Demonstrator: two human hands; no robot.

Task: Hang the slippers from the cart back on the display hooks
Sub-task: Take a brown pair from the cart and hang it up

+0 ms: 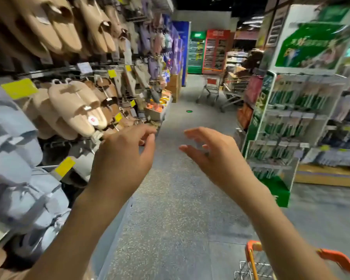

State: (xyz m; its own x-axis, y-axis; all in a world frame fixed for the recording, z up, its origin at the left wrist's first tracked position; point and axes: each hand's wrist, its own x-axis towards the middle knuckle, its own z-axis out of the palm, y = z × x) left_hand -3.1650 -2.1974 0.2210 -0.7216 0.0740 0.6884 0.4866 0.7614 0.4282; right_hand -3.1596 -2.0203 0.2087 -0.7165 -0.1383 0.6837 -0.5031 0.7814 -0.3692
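**Both hands empty in the slipper aisle**

The left hand [121, 158] and right hand [216, 156] are raised side by side, fingers spread and loosely curled, gripping nothing. Beige slippers [75, 110] hang on display hooks just left of the left hand. The cart [257, 259], orange-handled, sits below the right forearm; its contents are out of view

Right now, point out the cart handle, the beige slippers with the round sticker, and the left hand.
cart handle [335, 257]: head view, on the orange grip at lower right.
beige slippers [73, 107]: head view, on the upper strap.
left hand [121, 158]: head view, on its back.
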